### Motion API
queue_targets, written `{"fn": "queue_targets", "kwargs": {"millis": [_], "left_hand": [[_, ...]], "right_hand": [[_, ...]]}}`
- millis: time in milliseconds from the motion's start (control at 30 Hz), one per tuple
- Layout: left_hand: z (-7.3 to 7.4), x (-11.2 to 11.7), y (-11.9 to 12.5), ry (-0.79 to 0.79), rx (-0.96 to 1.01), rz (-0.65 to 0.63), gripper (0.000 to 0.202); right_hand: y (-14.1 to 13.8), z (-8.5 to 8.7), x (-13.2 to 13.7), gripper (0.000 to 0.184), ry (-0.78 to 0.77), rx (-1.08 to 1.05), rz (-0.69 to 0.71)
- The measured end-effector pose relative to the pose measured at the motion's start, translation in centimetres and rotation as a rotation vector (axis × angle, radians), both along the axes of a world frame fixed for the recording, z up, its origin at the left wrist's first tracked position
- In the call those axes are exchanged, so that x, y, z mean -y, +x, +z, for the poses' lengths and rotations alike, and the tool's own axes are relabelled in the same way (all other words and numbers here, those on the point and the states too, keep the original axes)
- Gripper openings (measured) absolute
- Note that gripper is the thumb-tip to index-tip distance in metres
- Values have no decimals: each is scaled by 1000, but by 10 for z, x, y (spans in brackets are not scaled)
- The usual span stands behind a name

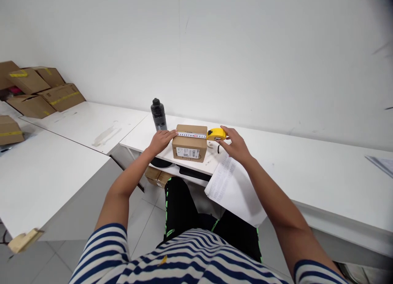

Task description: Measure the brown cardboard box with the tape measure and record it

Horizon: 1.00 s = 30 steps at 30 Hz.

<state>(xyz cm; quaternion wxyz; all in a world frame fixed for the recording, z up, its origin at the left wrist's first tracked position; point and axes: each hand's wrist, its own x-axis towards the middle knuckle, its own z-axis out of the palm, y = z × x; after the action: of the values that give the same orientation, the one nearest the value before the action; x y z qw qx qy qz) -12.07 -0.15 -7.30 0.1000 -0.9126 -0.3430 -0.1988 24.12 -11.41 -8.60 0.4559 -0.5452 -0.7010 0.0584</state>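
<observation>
A small brown cardboard box [189,144] with a white label on its front side sits on the white table before me. Across its top runs the pulled-out blade [190,135] of a tape measure. My right hand [238,145] grips the yellow case of the tape measure [216,133] just off the box's right edge. At the left edge of the box, my left hand [162,141] has its fingers closed on the end of the blade. The fingers partly hide that end.
A dark water bottle [158,115] stands behind my left hand. Printed papers [235,189] overhang the table's front edge below my right arm. Several cardboard boxes [63,96] are piled at the far left. More boxes [157,176] lie under the table, and a wall rises behind.
</observation>
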Motion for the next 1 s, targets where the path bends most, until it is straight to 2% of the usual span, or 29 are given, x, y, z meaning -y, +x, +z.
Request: {"fn": "queue_targets", "kwargs": {"millis": [100, 200, 333, 467, 533, 633, 733, 800, 900, 1000], "left_hand": [[11, -5, 1, 49, -57, 44, 44], [21, -7, 13, 44, -123, 8, 45], [31, -3, 31, -35, -184, -49, 45], [41, -2, 33, -149, -168, -30, 45], [41, 0, 32, -195, -93, -20, 46], [27, 9, 41, -328, 44, 25, 58], [6, 32, 63, -478, 163, 164, 61], [0, 48, 79, -477, 241, 274, 62], [8, 58, 95, -441, 303, 341, 55], [21, 44, 103, -471, 360, 406, 34]], "right_hand": [[-8, 6, 11, 57, 68, 53, -13], [-20, 9, 16, 53, 124, 84, -8], [-34, 9, 12, 49, 154, 84, -28], [-42, 11, 5, 47, 149, 12, -65], [-45, 13, 2, 47, 135, -40, -77], [-49, 18, -6, 55, 68, -190, -123], [-53, 25, -24, 74, -89, -311, -198], [-56, 30, -42, 84, -162, -268, -225], [-62, 36, -67, 77, -210, -65, -222], [-71, 40, -82, 63, -266, 115, -203]]}}
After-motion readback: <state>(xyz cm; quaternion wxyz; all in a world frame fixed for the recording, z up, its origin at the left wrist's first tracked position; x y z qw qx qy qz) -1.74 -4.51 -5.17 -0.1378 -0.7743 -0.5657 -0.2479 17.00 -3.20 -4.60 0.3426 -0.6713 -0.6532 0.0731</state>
